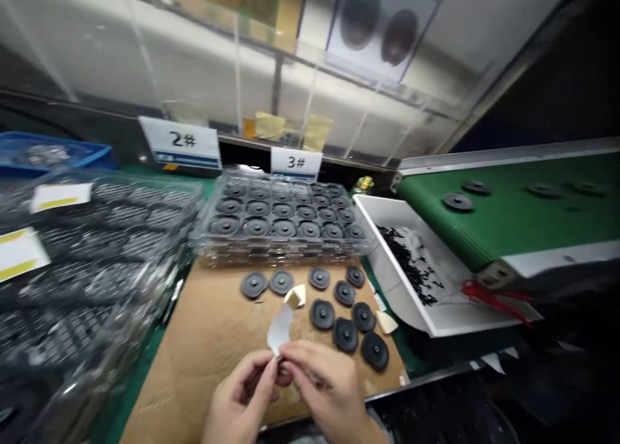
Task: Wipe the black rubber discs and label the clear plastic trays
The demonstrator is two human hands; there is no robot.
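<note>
My left hand [247,392] and my right hand [327,382] meet over the brown cardboard sheet [194,340], fingertips pinched together. Between them they grip the lower end of a thin, curved white strip [279,329], which stands up from the fingers. Its top reaches a small cream-coloured piece [296,295] on the cardboard; whether they touch I cannot tell. Several black round discs with a centre stub, such as this disc [345,334], lie beyond and right of my hands. Anything smaller inside the fingertips is hidden.
Behind the cardboard stands a clear tray [285,245] of black discs. Stacked clear trays [116,243] fill the left, with a blue bin [104,156] behind. To the right are a white bin [387,269] of small black parts, red-handled cutters [498,295] and a green conveyor [508,221].
</note>
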